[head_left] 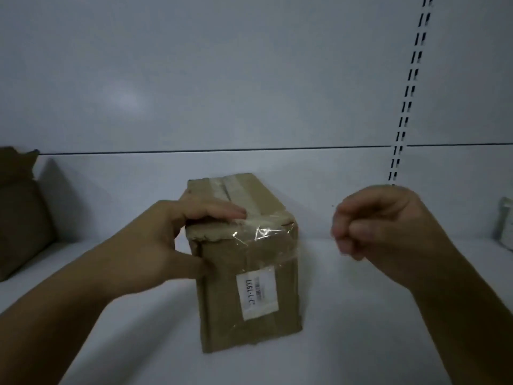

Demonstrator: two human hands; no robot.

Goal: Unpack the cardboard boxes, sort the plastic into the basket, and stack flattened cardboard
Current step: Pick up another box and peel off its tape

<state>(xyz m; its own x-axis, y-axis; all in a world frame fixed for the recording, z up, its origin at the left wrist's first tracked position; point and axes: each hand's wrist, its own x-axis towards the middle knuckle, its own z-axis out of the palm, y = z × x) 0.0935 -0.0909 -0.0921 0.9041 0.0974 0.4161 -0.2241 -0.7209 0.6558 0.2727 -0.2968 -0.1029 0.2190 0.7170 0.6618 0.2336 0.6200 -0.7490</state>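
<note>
A small brown cardboard box (249,273) stands on a white shelf surface (361,315), sealed with clear shiny tape (263,234) and bearing a white label (258,293) on its near face. My left hand (172,243) grips the box's upper left corner, fingers over the top edge and thumb on the near face. My right hand (372,226) hovers to the right of the box, apart from it, fingers curled into a loose fist. I cannot make out anything held in it; the hand is blurred.
Another brown cardboard box (19,215) with raised flaps stands at the far left. A pale plastic-looking item (505,220) shows at the right edge. A white back wall rises behind the shelf, with a slotted upright (408,93) at the right.
</note>
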